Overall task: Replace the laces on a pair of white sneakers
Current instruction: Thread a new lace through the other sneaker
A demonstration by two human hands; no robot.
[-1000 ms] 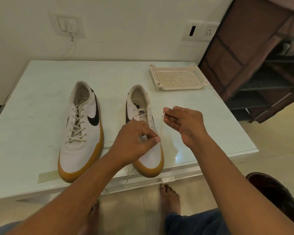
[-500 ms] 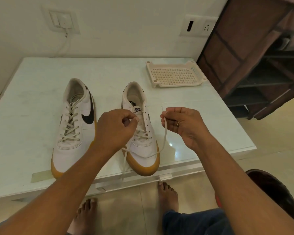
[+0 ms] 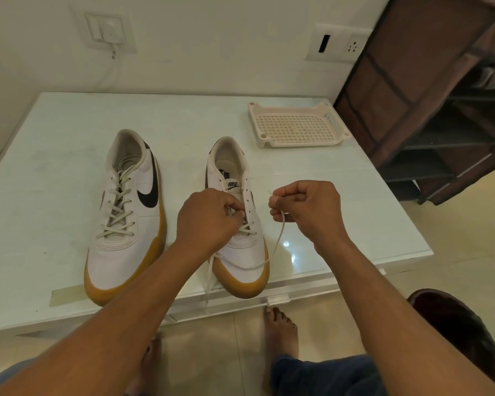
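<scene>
While the lace [image 3: 277, 240] crosses only the lower part of the tongue on the sneaker to our right [image 3: 237, 254], we hold it in both hands. Our left hand [image 3: 209, 221] sits over the middle of that shoe, thumb and fingertips closed in a pinch on the lace at the eyelets. Our right hand [image 3: 306, 207] hovers just beside the shoe, above the table [image 3: 55, 167], its fingers curled in and pinching one end of the lace. From there the strand drops and curves across the white toe. Another strand trails from under our left wrist and hangs over the table's near edge.

This sneaker stands near the front of the table, gum toe towards us. The second sneaker [image 3: 120, 252] stands near it to the left, parallel and laced to the top. A strip of tape [image 3: 66, 295] lies by its toe. Well apart, at the far right corner, rests a perforated plastic tray [image 3: 297, 142]. Our bare feet show on the floor below
</scene>
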